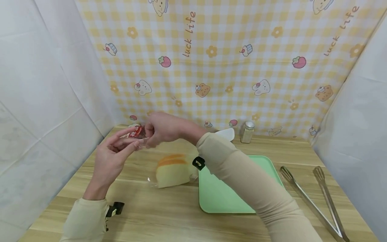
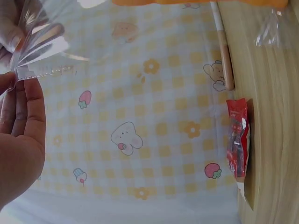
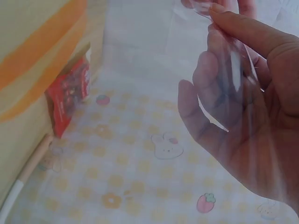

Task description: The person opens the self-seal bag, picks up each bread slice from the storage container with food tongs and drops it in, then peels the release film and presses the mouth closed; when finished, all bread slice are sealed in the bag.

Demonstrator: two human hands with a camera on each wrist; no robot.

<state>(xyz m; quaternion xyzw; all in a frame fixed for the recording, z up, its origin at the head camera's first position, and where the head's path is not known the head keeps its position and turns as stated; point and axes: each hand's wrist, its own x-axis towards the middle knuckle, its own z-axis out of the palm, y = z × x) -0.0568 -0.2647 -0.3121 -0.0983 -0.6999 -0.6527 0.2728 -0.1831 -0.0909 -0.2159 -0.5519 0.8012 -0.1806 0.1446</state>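
Between my two raised hands is a piece of clear plastic film (image 2: 44, 44). My left hand (image 1: 110, 158) pinches its edge between thumb and fingers. My right hand (image 1: 163, 129) grips the film close to the left fingertips; the film also hangs over a palm in the right wrist view. Below the hands, a thick piece of pale bread (image 1: 172, 174) with an orange-brown crust stands on the table, with crinkled clear wrapping at its sides. I cannot tell whether the held film joins that wrapping.
A red packet (image 2: 238, 140) lies at the back left by the curtain. A white-headed spatula (image 1: 226, 134) with a wooden handle and a seasoning jar (image 1: 248, 132) are at the back. Right of the bread lies a green tray (image 1: 223, 198), then metal tongs (image 1: 314, 205).
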